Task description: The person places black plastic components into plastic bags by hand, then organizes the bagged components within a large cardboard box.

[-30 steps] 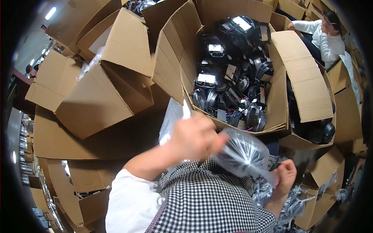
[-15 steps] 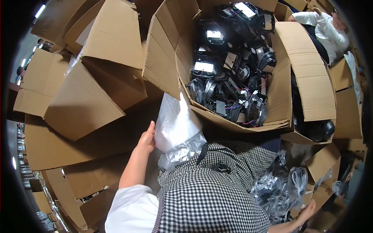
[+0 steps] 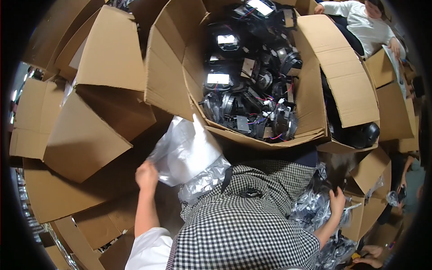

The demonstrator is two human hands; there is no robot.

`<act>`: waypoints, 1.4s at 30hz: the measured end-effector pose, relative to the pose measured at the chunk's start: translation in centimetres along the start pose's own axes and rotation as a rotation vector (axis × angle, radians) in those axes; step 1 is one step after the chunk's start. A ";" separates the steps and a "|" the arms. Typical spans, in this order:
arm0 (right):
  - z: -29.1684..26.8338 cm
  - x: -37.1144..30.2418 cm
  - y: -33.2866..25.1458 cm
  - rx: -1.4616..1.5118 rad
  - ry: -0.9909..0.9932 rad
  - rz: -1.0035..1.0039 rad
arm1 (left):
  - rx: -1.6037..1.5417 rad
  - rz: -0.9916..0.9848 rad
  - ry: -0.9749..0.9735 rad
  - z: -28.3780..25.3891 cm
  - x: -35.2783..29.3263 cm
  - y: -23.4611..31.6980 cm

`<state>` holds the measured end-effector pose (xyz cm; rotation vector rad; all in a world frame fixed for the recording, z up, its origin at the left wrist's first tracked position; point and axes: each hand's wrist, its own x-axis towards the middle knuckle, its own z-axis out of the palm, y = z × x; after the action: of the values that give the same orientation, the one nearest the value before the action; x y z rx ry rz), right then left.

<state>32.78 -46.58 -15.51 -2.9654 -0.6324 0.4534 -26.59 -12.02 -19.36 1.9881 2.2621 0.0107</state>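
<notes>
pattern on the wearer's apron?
Black-and-white check; the apron shows best in the head view.

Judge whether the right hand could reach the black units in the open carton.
Probably yes: the right hand looks empty, and the carton is open above the black units; it must clear the near wall.

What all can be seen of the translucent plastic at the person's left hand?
The translucent plastic looks like thin, glossy film, perhaps stacked bags. It is whitish and fairly smooth above, with bright glare, and crumpled and silvery at its lower end. It slants by the open carton's near left corner, its lower end at the checkered apron. Its left edge reaches the left hand, which seems to pinch it. The layers cannot be counted.
</notes>
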 end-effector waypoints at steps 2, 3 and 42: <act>-0.7 0.3 -3.9 0.147 0.188 -0.243 | -0.317 0.040 0.115 -2.7 0.0 -1.4; -1.5 -0.1 -6.6 0.316 0.173 -0.263 | -0.767 -0.030 0.011 -3.6 0.1 -1.8; 0.0 15.1 -34.7 0.619 -0.885 -0.581 | -0.242 0.703 -0.222 -5.7 11.1 34.3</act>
<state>32.50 -8.70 -14.91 -1.7870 -1.0931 1.5433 5.28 3.88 -11.66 2.3794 1.2754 0.1185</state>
